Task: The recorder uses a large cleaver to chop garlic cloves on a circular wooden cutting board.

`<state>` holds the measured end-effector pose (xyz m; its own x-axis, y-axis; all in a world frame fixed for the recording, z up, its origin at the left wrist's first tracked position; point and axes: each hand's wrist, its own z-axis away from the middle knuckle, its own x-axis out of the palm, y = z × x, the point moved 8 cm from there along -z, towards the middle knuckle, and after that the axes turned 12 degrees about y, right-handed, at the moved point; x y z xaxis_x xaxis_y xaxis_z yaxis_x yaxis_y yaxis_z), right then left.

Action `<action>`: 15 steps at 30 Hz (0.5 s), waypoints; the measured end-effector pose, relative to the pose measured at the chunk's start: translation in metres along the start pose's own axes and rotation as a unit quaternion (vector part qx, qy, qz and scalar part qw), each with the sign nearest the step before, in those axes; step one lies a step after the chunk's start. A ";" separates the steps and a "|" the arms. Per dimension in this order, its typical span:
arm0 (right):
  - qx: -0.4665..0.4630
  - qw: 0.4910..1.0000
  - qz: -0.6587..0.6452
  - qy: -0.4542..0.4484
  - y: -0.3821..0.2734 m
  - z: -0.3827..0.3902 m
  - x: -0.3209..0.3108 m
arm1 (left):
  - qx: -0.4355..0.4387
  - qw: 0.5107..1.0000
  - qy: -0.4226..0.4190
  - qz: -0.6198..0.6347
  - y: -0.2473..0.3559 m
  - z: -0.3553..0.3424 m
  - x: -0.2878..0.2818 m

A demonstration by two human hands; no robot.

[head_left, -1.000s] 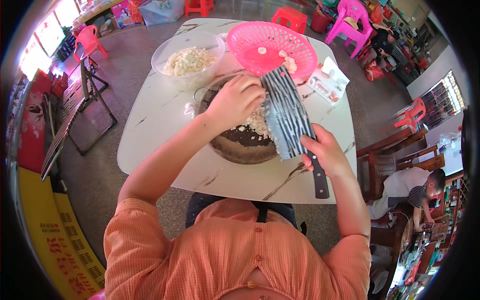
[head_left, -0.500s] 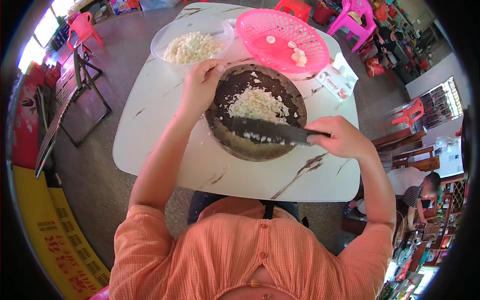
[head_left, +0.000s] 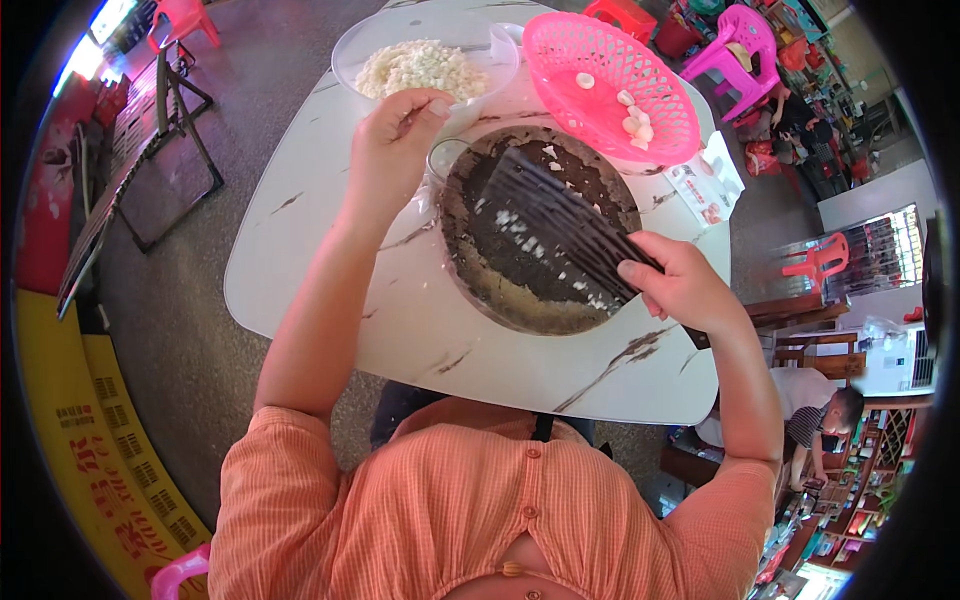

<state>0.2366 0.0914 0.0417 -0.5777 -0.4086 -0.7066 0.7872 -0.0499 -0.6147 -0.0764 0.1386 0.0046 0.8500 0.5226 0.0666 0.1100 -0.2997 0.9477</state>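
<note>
My right hand (head_left: 682, 280) grips a cleaver (head_left: 560, 215) whose broad dark blade, blurred by motion, slants over a round, dark chopping block (head_left: 490, 295). White chopped bits show on and beside the blade, which hides most of the board's middle. My left hand (head_left: 398, 140) is raised past the block's left edge, in front of a clear plastic bowl (head_left: 502, 50). Its fingers curl in with thumb and forefinger together; anything between them is too small to make out. Inside the bowl lies a heap of finely chopped white pieces (head_left: 420, 68).
A pink plastic basket (head_left: 560, 60) holding several whole white pieces (head_left: 638, 125) stands behind the block. To its right lies a white printed packet (head_left: 708, 185). All rest on a white marbled table (head_left: 310, 250). A folding chair (head_left: 150, 130) stands left; another person (head_left: 815, 410) is far right.
The cleaver has swung from lying nearly level across the block to a steeper slant, its blade now over the spot where the chopped heap lay. My view has shifted slightly.
</note>
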 end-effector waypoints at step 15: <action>-0.227 0.923 0.172 0.258 -0.004 -0.020 -0.037 | 0.140 0.969 -0.109 -0.170 0.022 0.026 0.030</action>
<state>0.2503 0.1254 0.0637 -0.4295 0.1643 -0.8880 0.8385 0.4378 -0.3245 -0.0345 0.1269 0.0191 0.8255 0.4566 -0.3318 0.5126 -0.3603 0.7794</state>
